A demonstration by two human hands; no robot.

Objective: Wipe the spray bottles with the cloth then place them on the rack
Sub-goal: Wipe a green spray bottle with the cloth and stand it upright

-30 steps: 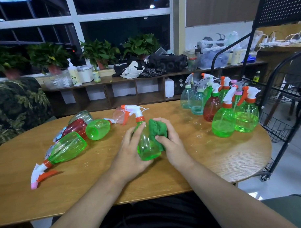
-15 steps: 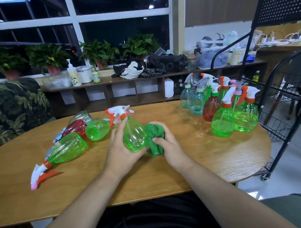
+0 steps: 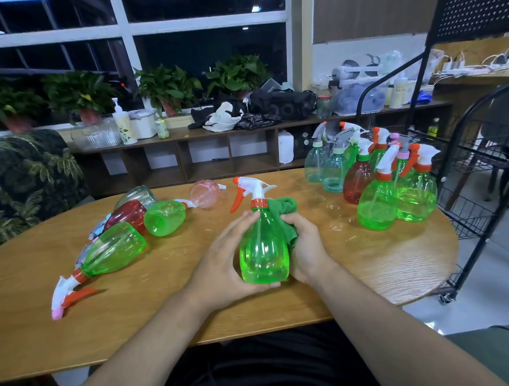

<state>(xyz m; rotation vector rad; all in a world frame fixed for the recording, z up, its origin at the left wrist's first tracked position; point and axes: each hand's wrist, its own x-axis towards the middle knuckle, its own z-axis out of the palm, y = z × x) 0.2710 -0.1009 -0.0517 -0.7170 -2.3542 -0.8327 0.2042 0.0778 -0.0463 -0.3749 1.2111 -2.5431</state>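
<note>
Gripping a translucent green plastic spray bottle [image 3: 263, 250] upright over the middle of a round wooden table [image 3: 394, 263], a seated person works at it in the head view, the bottle's ribbed, bulbous body catching the room lights and showing no liquid inside. An orange collar ring sits at the bottle's neck beneath a white trigger head with an orange lever, whose nozzle points to the left. The left hand [image 3: 227, 263] is wrapped around the bottle's left side and cups its base, the fingers closed against the plastic. The right hand [image 3: 305, 248] is closed on a bunched dark green cloth [image 3: 284, 217], pressing it against the bottle's right shoulder and side. To the left on the tabletop lie several bottles on their sides: a large green one [image 3: 112, 249] with a white and orange sprayer, a dark red one [image 3: 128, 214], a smaller green one [image 3: 164, 217], a greyish clear one and a pale pink one [image 3: 205, 193]. Standing together at the table's far right edge is a cluster of upright bottles [image 3: 374, 177] in green, red and pale teal. A black wire rack [image 3: 484, 184] on wheels stands just beside the table's right rim.
</note>
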